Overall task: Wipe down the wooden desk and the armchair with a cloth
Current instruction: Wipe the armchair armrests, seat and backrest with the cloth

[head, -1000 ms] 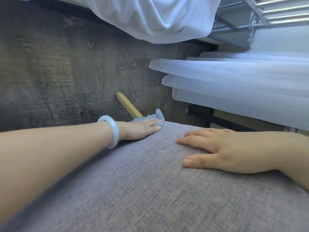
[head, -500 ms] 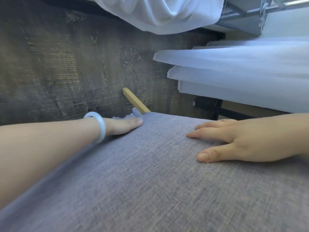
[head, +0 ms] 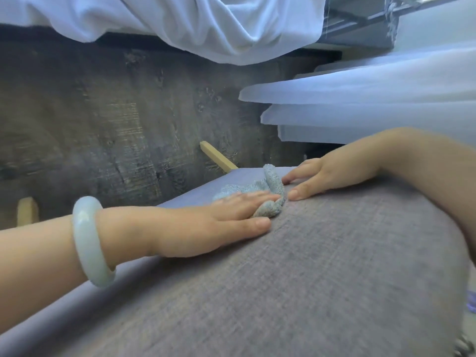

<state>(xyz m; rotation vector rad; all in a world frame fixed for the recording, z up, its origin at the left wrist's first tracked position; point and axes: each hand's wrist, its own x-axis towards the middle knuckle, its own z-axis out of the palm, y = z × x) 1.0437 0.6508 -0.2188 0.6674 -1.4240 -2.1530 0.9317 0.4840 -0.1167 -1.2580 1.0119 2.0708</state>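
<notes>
The grey fabric armchair (head: 322, 274) fills the lower half of the head view. A light blue terry cloth (head: 273, 185) lies bunched on its top near the far edge. My left hand (head: 206, 225), with a pale bangle on the wrist, presses flat on the cloth with straight fingers. My right hand (head: 332, 173) rests flat on the fabric just right of the cloth, its fingertips almost touching it. The desk is not in view.
Dark wood-grain floor (head: 116, 130) lies beyond the chair. Two light wooden chair legs (head: 219, 157) stick out past its edge. White sheer curtains (head: 373, 104) hang at the right. A white garment (head: 206, 24) droops at the top.
My left hand has slid the cloth rightward and onto the top of the chair, close to my right hand. The view has shifted so both hands sit nearer each other.
</notes>
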